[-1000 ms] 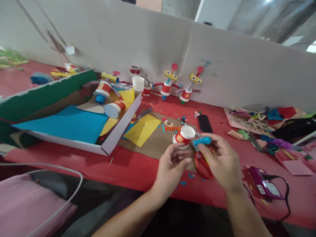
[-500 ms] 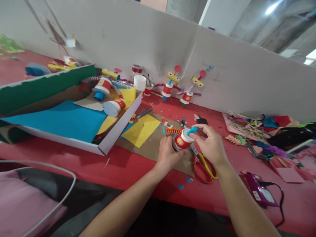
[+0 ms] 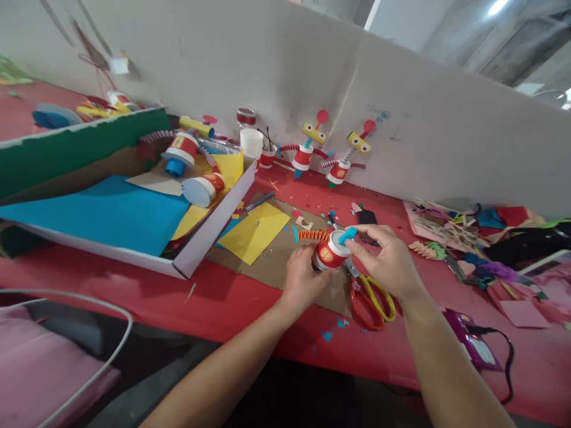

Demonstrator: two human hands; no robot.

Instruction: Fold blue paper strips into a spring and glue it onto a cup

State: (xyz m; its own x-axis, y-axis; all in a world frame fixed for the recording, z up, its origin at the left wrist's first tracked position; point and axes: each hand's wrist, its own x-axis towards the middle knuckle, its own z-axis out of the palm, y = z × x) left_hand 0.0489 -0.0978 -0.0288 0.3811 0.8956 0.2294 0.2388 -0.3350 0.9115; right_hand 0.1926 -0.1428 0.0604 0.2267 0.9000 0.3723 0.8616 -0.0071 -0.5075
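Observation:
My left hand is wrapped round a small red and white paper cup, which tilts toward the right. Between the thumb and fingers of my right hand is a folded blue paper spring, held at the cup's white end. Whether it touches that end I cannot tell. An orange paper spring sticks out to the left of the cup. Scissors with red and yellow handles lie below my right hand, partly on a brown cardboard sheet.
A white-edged box with coloured paper and cup figures stands left. Two paper-cup figures lean on the back panel. A yellow sheet lies on the cardboard. Craft sticks and a purple power adapter are at the right.
My left hand has taken hold of the cup and tilted it. My right hand has brought the blue paper spring left to the cup's white end, where it has stayed since half a second ago.

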